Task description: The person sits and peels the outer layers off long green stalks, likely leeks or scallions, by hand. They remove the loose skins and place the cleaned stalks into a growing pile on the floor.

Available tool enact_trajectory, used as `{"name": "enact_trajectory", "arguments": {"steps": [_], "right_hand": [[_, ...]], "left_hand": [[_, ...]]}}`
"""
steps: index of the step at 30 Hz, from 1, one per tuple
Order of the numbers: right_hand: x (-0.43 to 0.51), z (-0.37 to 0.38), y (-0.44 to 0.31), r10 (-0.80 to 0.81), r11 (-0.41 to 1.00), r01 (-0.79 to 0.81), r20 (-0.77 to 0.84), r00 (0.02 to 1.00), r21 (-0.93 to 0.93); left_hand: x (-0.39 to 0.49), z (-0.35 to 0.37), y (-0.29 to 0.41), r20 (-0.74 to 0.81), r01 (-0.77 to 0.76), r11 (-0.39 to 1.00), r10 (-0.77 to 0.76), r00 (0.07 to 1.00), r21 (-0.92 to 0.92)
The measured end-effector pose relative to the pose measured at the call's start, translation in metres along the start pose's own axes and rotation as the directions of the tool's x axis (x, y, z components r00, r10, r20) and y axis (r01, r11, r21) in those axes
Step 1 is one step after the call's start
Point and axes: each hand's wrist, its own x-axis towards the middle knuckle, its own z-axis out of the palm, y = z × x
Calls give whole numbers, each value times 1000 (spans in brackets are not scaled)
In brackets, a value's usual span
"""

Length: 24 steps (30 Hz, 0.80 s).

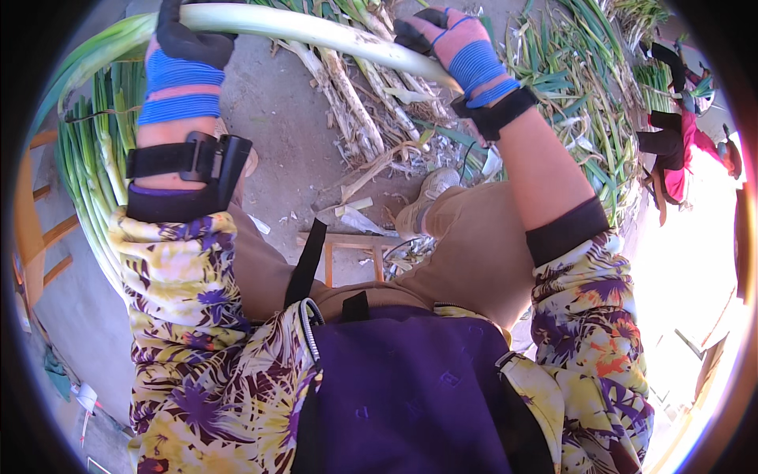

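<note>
A long, thick green onion point(296, 26) stretches across the top of the view, its white stalk slightly bowed and its green leaves trailing off to the left. My left hand point(195, 35), in a dark-coated glove with a blue and pink knit cuff, is closed around the stalk where it turns green. At the stalk's lower white end, my right hand point(453, 44) wears a matching glove. Its curled fingers lie against the stalk; whether they grip it is hidden. Untrimmed green onions point(355, 89) with dry, dirty outer skins lie on the floor beneath the stalk.
Green onions with clean white stalks point(98, 160) are bundled at my left, beside a wooden frame point(35, 219). Stripped leaves point(580, 106) are heaped at right. A low wooden stool point(355, 240) stands between my legs. Another person point(681, 136) is at far right.
</note>
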Motion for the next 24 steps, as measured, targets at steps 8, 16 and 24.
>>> {"name": "enact_trajectory", "arguments": {"steps": [8, 16, 24], "right_hand": [[0, -81, 112, -266, 885, 213, -73, 961, -414], [-28, -98, 161, -8, 992, 9, -6, 1000, 130], [-29, -77, 112, 760, 479, -695, 144, 634, 535]], "left_hand": [[-13, 13, 2, -224, -95, 995, 100, 969, 29], [-13, 19, 1, -243, -101, 995, 97, 965, -5], [-19, 27, -12, -207, -59, 996, 44, 977, -64]]}}
